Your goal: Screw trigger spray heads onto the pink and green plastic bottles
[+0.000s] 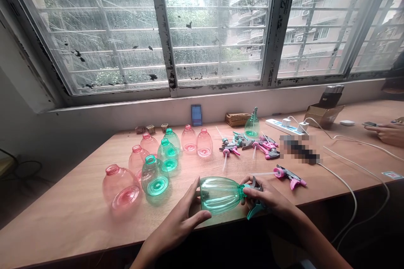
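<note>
A clear green spray bottle [219, 195] lies sideways between my hands near the table's front edge. My left hand [187, 210] cups its base, thumb below and fingers behind. At the neck, my right hand [263, 195] grips the teal and grey spray head [256, 207], which sits at the bottle's mouth; whether it is fully screwed on I cannot tell. Just beyond my right hand is a pink and grey spray head [288, 176] with its tube pointing left. Open-necked green bottles [155, 176] and pink bottles [121, 187] stand to the left.
Several loose spray heads [249, 145] lie in a pile at mid-table. Behind them stand a green bottle with a spray head [251, 126] and a brown package [237, 119]. A power strip [284, 127] trails white cables rightward. Another person's hand [388, 132] holds a phone at far right.
</note>
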A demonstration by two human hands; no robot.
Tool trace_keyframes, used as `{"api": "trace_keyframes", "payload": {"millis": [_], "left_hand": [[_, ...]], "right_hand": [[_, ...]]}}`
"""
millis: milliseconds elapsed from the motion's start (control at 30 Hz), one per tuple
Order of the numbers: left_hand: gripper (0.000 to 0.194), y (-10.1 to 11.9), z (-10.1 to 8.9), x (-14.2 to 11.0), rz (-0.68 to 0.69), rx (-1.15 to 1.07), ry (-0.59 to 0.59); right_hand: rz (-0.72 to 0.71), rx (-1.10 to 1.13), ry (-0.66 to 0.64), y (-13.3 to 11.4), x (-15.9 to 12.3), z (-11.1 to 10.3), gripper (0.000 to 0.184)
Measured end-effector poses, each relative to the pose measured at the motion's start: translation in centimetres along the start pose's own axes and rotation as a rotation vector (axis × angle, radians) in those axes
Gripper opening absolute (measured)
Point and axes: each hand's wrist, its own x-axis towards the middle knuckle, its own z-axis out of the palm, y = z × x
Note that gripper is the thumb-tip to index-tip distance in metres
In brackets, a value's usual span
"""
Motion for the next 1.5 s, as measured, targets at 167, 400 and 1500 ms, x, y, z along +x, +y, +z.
{"api": "trace_keyframes", "payload": {"millis": [167,400,1500], "left_hand": [[0.090,-0.28,-0.02,0.05,0.002,0.027,0.026],[0.098,-0.05,0.06,0.03,0.003,0.012,0.035],[0.098,-0.31,0.06,0.04,0.056,-0.008,-0.006]], "right_hand": [[0.001,0.010,0.015,0.02,0.08,-0.01,0.037],[-0.006,0.019,0.027,0.06,0.11,-0.06,0.038],[-0.010,0.033,0.038,-0.08,0.09,0.04,0.037]]}}
